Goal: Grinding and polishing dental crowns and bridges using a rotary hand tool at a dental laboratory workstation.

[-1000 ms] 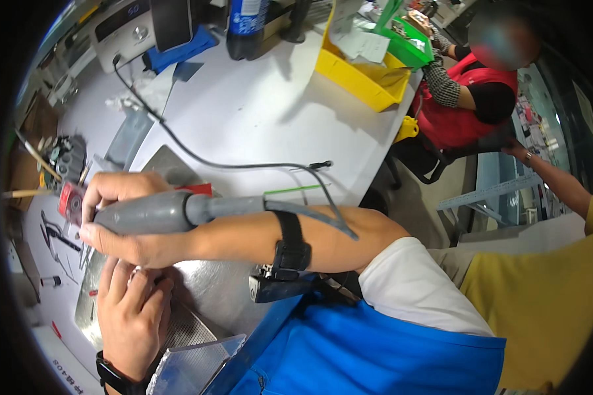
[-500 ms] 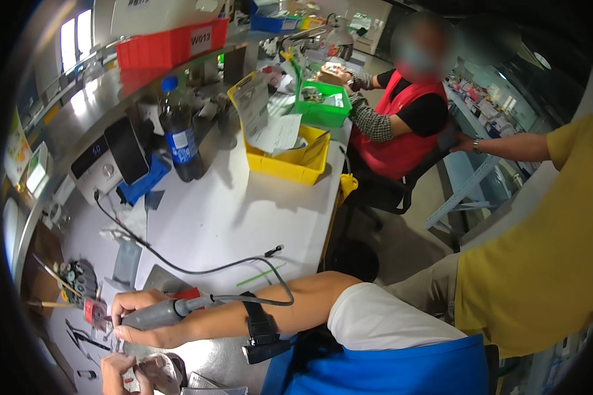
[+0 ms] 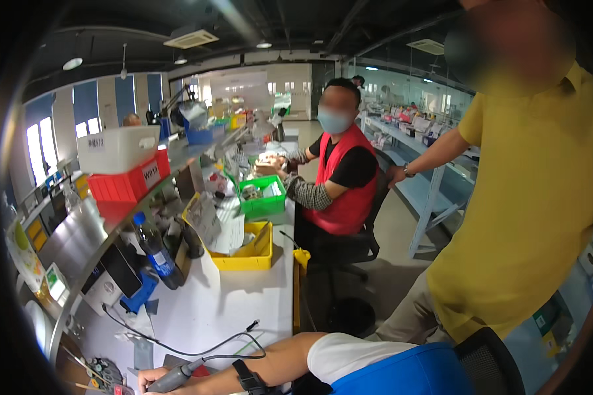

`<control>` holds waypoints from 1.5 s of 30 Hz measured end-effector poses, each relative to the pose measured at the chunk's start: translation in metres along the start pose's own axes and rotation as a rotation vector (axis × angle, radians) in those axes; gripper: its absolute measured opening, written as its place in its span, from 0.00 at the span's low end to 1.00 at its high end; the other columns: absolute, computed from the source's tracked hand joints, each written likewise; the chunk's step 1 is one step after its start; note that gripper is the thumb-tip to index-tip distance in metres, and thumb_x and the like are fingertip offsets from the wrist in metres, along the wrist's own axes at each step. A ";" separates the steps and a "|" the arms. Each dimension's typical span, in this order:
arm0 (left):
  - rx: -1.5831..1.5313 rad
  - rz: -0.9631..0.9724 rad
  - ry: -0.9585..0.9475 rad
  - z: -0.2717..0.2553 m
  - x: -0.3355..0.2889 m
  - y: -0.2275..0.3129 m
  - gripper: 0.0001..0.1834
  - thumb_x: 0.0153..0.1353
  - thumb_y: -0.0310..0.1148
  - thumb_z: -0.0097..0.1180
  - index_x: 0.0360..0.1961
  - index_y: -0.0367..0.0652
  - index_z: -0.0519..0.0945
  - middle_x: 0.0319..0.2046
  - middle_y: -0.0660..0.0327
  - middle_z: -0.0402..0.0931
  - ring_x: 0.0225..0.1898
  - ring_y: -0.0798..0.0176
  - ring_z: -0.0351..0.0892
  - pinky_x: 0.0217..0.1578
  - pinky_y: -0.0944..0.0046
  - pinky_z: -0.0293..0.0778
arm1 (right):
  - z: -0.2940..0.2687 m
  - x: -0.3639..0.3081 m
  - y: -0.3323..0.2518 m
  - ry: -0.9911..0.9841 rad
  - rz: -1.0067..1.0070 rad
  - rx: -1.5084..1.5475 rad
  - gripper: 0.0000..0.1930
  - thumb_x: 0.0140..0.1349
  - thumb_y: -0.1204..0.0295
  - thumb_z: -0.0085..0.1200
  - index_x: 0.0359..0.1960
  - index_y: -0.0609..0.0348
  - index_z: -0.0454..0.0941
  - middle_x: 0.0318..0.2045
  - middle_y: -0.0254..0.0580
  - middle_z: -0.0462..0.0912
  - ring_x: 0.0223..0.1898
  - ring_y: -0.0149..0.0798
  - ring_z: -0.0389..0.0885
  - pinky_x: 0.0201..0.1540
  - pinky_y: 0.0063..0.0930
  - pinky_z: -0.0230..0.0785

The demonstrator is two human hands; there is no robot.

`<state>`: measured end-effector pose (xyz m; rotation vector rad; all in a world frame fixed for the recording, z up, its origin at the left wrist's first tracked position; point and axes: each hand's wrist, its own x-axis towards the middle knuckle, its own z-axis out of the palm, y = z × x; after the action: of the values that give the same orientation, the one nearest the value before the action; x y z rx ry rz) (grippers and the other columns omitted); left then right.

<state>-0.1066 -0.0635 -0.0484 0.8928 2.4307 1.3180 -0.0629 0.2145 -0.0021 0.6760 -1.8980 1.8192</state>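
Note:
At the lower left edge of the bench, my right hand point(image 3: 153, 380) is closed around a grey rotary handpiece point(image 3: 176, 376). A dark cable point(image 3: 207, 343) loops from its rear end over the bench toward a white control box point(image 3: 104, 289). The handpiece's tip and my lower fingers are cut off by the bottom of the picture. My right forearm point(image 3: 280, 361), with a black strap at the wrist, reaches in from the right. My left hand is out of the picture. Beside my right hand stands a holder of small round rotary bits point(image 3: 105, 373).
A yellow bin point(image 3: 244, 263) with papers, a green bin point(image 3: 265, 207) and a dark drink bottle point(image 3: 157, 251) stand on the bench. A red bin point(image 3: 122, 186) is on the shelf. A co-worker in a red vest point(image 3: 333, 201) sits beyond; a person in yellow point(image 3: 507, 217) stands right.
The view has lifted toward the room, so the bench and my right hand sit lower. My left hand, in view before with a pale round piece near it, has dropped out. The handpiece remains in my right hand.

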 end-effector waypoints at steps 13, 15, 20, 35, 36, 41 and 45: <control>-0.072 -0.113 -0.153 -0.007 0.004 0.058 0.14 0.73 0.36 0.56 0.51 0.39 0.82 0.35 0.59 0.82 0.36 0.68 0.79 0.40 0.67 0.76 | -0.014 0.002 0.008 -0.037 0.191 0.055 0.12 0.71 0.60 0.54 0.39 0.55 0.72 0.28 0.28 0.73 0.30 0.23 0.69 0.33 0.24 0.63; -0.054 -0.122 -0.169 -0.006 0.005 0.062 0.15 0.73 0.37 0.55 0.51 0.39 0.84 0.34 0.60 0.83 0.36 0.68 0.79 0.40 0.67 0.76 | -0.014 0.003 0.012 -0.047 0.239 0.063 0.12 0.71 0.60 0.54 0.39 0.55 0.72 0.28 0.28 0.73 0.30 0.23 0.69 0.33 0.24 0.64; -0.010 -0.117 -0.087 0.003 0.002 0.069 0.14 0.73 0.35 0.55 0.49 0.36 0.84 0.33 0.61 0.83 0.33 0.70 0.79 0.36 0.67 0.75 | -0.010 0.007 0.023 0.021 0.184 0.167 0.13 0.70 0.62 0.57 0.41 0.58 0.73 0.31 0.32 0.77 0.31 0.24 0.76 0.36 0.23 0.68; -0.205 -0.165 -0.100 0.007 0.006 0.062 0.12 0.75 0.35 0.54 0.48 0.39 0.84 0.30 0.63 0.82 0.24 0.74 0.76 0.22 0.72 0.70 | -0.016 0.005 0.024 0.025 0.154 0.123 0.11 0.71 0.63 0.55 0.40 0.59 0.73 0.31 0.31 0.76 0.33 0.24 0.75 0.37 0.23 0.68; -0.222 -0.166 -0.106 0.007 0.007 0.064 0.11 0.75 0.35 0.54 0.46 0.39 0.83 0.29 0.63 0.82 0.22 0.74 0.76 0.21 0.72 0.69 | -0.017 0.006 0.025 0.027 0.158 0.123 0.11 0.71 0.63 0.55 0.40 0.59 0.73 0.31 0.31 0.76 0.33 0.24 0.75 0.37 0.23 0.68; -0.207 -0.260 -0.024 0.003 -0.007 0.058 0.14 0.76 0.38 0.50 0.41 0.42 0.84 0.36 0.64 0.84 0.31 0.71 0.80 0.30 0.67 0.74 | 0.000 0.004 0.021 -0.021 0.112 0.045 0.09 0.72 0.64 0.54 0.40 0.55 0.73 0.30 0.27 0.74 0.32 0.21 0.70 0.35 0.22 0.64; -0.104 -0.031 0.213 0.006 -0.003 0.069 0.03 0.56 0.23 0.63 0.28 0.33 0.81 0.22 0.62 0.79 0.25 0.66 0.79 0.33 0.64 0.77 | -0.003 0.003 0.008 -0.048 0.431 0.199 0.08 0.71 0.61 0.56 0.41 0.50 0.77 0.28 0.21 0.72 0.31 0.19 0.68 0.31 0.20 0.62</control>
<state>-0.0740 -0.0329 0.0045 0.7186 2.4912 1.5844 -0.0706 0.2175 -0.0066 0.3935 -2.0288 2.2975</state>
